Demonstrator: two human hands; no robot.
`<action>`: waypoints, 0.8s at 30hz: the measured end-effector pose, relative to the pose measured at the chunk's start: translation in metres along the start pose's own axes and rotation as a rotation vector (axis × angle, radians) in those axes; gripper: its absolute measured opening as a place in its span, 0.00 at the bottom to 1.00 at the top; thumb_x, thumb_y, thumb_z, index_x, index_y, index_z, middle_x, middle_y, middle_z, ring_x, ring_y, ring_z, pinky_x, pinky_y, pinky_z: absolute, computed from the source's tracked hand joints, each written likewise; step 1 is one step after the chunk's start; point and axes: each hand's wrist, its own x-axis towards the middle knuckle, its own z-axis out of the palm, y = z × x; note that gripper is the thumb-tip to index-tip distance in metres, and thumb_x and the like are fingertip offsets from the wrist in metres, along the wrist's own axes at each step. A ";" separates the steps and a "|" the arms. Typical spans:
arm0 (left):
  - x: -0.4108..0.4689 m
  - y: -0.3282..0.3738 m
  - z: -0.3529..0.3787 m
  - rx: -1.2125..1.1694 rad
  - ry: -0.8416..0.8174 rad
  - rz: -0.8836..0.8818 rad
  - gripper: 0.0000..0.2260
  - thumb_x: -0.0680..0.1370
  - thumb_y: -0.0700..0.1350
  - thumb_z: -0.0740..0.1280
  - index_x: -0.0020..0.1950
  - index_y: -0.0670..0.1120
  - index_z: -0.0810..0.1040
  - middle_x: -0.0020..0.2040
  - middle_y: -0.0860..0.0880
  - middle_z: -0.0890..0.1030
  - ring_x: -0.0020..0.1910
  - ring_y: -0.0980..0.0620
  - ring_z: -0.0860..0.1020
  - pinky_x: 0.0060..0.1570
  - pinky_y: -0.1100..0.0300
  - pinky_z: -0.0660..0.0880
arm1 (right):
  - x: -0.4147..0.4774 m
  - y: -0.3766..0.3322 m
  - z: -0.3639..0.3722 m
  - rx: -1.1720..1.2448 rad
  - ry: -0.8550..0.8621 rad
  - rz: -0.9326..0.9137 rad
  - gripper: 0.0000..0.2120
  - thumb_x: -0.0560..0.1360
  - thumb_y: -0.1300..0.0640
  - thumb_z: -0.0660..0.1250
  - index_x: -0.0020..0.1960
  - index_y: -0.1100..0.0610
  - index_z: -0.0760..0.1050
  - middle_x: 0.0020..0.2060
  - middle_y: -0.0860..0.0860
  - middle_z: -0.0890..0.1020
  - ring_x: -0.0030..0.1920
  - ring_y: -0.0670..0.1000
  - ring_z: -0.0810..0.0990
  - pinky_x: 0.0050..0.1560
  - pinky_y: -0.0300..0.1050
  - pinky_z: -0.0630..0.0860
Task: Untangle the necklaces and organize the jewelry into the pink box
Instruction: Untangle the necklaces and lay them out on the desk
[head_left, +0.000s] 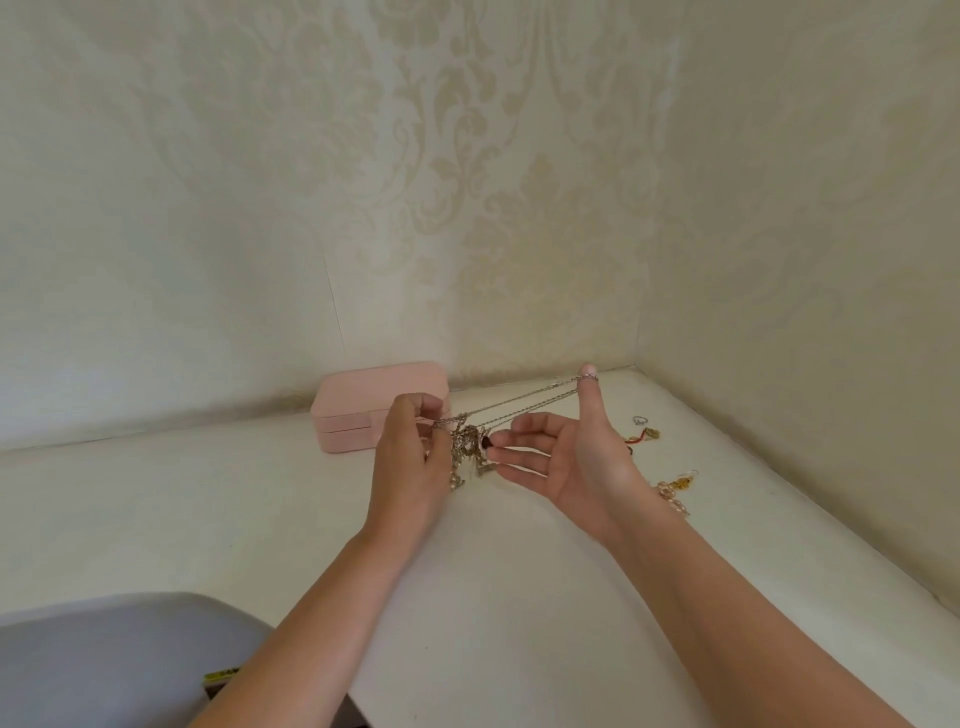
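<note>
Tangled necklaces (469, 442) over table (208, 499).
Knot pinched by left hand (410, 467); right hand (569, 457) spread, chain over thumb; pink box (358, 410) behind left hand.

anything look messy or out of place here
The necklaces form a knotted clump by the left hand, chains running to the thumb of the right hand. A ring and earrings lie loose; the pink box is closed.
</note>
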 end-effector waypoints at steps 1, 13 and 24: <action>0.000 -0.002 0.000 0.021 0.001 0.008 0.09 0.78 0.36 0.63 0.51 0.50 0.70 0.47 0.55 0.76 0.42 0.59 0.75 0.40 0.72 0.69 | 0.000 -0.001 0.000 0.003 0.013 -0.006 0.38 0.73 0.28 0.47 0.43 0.62 0.75 0.43 0.60 0.82 0.46 0.59 0.82 0.60 0.56 0.75; 0.002 -0.007 -0.003 0.218 -0.090 -0.063 0.10 0.72 0.31 0.62 0.40 0.44 0.81 0.41 0.50 0.81 0.42 0.51 0.77 0.37 0.67 0.67 | -0.005 0.006 0.013 -0.101 -0.050 0.010 0.38 0.73 0.28 0.43 0.58 0.59 0.71 0.45 0.61 0.84 0.51 0.57 0.83 0.63 0.57 0.72; 0.000 0.001 -0.005 -0.047 -0.191 -0.095 0.24 0.64 0.22 0.55 0.23 0.50 0.71 0.35 0.54 0.79 0.39 0.64 0.77 0.40 0.70 0.70 | -0.006 -0.015 -0.009 0.291 -0.001 -0.026 0.11 0.78 0.63 0.57 0.37 0.61 0.70 0.30 0.57 0.78 0.31 0.54 0.78 0.42 0.47 0.82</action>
